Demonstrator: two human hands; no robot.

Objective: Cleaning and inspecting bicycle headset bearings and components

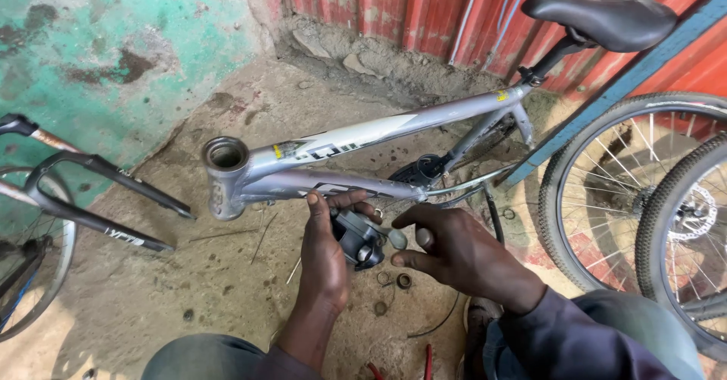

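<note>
My left hand (327, 253) grips a small dark grey bicycle shifter part (359, 240) just below the down tube of a silver-grey bike frame (356, 139). My right hand (448, 253) reaches in from the right, its thumb and fingers pinching the silver lever end of the same part. The frame lies tilted, its open head tube (225, 157) at the left and a black saddle (606, 17) at the upper right.
A black front fork (106, 198) and wheel (34, 274) stand at the left. Two spoked wheels (644, 198) are at the right, against a red corrugated wall (424, 9). Small rings and washers (403, 280) lie on the dirt floor. A black cable (496, 225) curls nearby.
</note>
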